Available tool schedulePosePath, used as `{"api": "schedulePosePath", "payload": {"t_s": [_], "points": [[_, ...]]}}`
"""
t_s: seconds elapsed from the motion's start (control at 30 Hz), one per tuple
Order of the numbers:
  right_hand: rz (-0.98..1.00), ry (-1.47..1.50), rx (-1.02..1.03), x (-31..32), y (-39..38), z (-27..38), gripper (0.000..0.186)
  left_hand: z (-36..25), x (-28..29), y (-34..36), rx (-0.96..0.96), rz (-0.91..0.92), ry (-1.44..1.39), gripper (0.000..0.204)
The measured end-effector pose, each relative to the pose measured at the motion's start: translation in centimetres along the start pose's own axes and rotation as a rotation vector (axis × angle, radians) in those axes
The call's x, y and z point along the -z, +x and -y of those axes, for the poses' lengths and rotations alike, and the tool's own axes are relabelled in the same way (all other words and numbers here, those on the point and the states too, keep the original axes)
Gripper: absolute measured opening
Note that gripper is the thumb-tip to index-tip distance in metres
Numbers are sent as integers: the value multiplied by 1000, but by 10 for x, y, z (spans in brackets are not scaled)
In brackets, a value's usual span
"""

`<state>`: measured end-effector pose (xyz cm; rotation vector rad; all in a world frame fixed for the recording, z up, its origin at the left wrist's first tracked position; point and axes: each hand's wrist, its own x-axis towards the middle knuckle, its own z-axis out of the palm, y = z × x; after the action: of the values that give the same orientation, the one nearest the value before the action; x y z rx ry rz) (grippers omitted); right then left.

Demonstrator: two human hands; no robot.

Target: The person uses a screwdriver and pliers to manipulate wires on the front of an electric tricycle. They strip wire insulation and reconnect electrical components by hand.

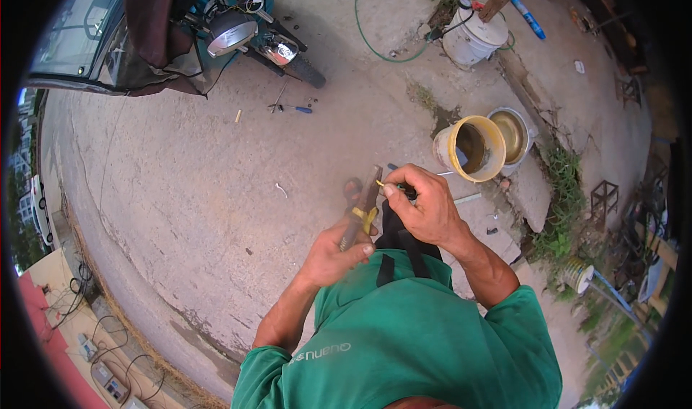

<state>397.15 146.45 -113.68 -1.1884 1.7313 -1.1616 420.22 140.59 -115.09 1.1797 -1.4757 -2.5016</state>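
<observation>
My left hand (pixel 333 254) is closed around a tool with a ribbed grip (pixel 350 234) and a bright yellow part (pixel 370 218). A narrow, rusty-looking metal piece (pixel 373 187) rises from it, its kind unclear. Close by on the left is a blurred, round reddish-brown shape (pixel 352 188); whether it joins the tool I cannot tell. My right hand (pixel 430 205) pinches a thin yellow piece, like a wire end (pixel 380 183), between thumb and forefinger, beside the metal piece's tip. Something dark with a green spot (pixel 405 190) shows under its curled fingers.
A yellow-rimmed bucket (pixel 450 149) of murky liquid stands right of my hands, against a metal basin (pixel 522 128). Beyond are a lidded white bucket (pixel 465 45) and a green hose (pixel 360 19). At upper left, a three-wheeler's front wheel (pixel 306 70) stands near a blue-handled screwdriver (pixel 303 110).
</observation>
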Motion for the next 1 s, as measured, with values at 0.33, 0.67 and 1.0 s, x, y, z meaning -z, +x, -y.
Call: {"api": "schedulePosePath", "payload": {"t_s": [0.33, 0.67, 1.0], "points": [[20, -16, -73, -3, 2, 4, 13, -17, -14, 13, -411, -212, 522, 33], [72, -55, -56, -1, 3, -6, 16, -18, -11, 11, -312, -256, 635, 22], [167, 70, -68, 4, 3, -9, 23, -16, -2, 5, -355, -169, 667, 25]]}}
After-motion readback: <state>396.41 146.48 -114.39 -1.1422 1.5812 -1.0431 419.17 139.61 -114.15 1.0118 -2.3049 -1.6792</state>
